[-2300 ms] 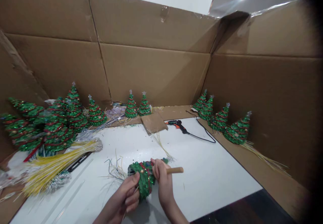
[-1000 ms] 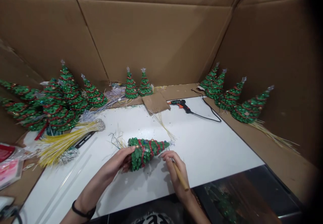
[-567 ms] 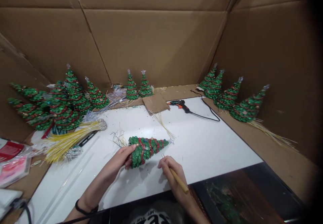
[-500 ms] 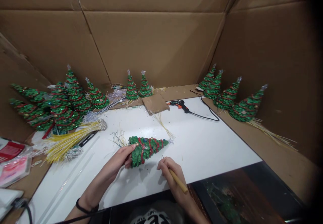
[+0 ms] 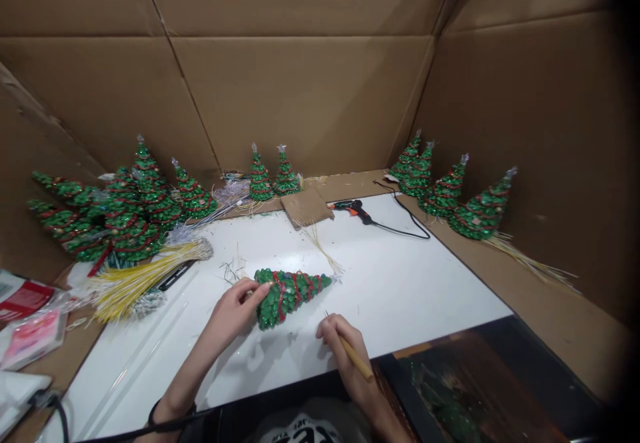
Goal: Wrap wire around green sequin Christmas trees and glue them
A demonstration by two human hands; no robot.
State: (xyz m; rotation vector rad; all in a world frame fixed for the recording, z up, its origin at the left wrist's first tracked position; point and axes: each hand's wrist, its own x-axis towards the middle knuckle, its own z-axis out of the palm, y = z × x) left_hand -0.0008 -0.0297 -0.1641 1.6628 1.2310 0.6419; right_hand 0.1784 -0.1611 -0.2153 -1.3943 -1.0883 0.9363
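A miniature Christmas tree (image 5: 287, 296), green with red garland and small ornaments, lies on its side over the white board, its clear star pointing right. My left hand (image 5: 240, 310) grips it at the base, thumb along the upper side; the far fingers are partly hidden. Loose thin wires (image 5: 233, 271) show just beyond that base. My right hand (image 5: 343, 343) is closed around a wooden-handled awl (image 5: 357, 360), whose thin tip points up and left. The awl's tip is below the tree's pointed end, apart from it.
A glue gun (image 5: 354, 210) with a black cord lies near a cardboard piece (image 5: 306, 207) at the back. Finished-looking trees stand left (image 5: 131, 220), at the back (image 5: 286, 173) and right (image 5: 483, 206). A yellow and white wire bundle (image 5: 145, 273) lies left on the white board (image 5: 400, 276).
My left hand's fingers have shifted on the tree's base, now bent higher over it. The tree and my right hand with the awl are almost unmoved; the view has shifted slightly.
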